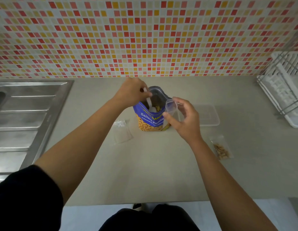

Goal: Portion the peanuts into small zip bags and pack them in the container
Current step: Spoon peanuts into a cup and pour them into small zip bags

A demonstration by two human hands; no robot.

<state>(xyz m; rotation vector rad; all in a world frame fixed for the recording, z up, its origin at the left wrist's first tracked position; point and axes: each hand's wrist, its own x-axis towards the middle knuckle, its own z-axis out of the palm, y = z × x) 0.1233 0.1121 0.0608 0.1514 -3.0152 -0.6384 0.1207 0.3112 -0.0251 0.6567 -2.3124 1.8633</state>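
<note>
Two bare forearms are reaching out over the pale worktop (145, 164), seen from the head view, and meeting at a blue peanut bag (151, 121) near the middle. The bag is standing upright with its mouth gaping upward and its printed face turned toward the person.

The left hand (133, 92) is hovering over the bag's far left corner, wrist bent and knuckles up. Its grip is clenched around the top of a white spoon (149, 102). The spoon's long axis is running steeply down from the fingers into the bag's mouth, with the bowl end pointing down and sitting among the peanuts.

The right hand (183, 120) is hanging just to the right of the bag, palm turned inward. Its grip is pinching a small zip bag (171, 105) between thumb and fingers. That bag's mouth is being held open right beside the peanut bag's rim, and its body is trailing back toward the palm.

An empty zip bag (122, 132) is lying flat to the left of the peanut bag. A filled zip bag (221, 148) with peanuts inside is lying well to the right, its length running away from the person. A clear container (210, 115) is sitting behind the right hand. A steel sink (28, 114) is lying at the left and a dish rack (285, 87) is standing at the right.
</note>
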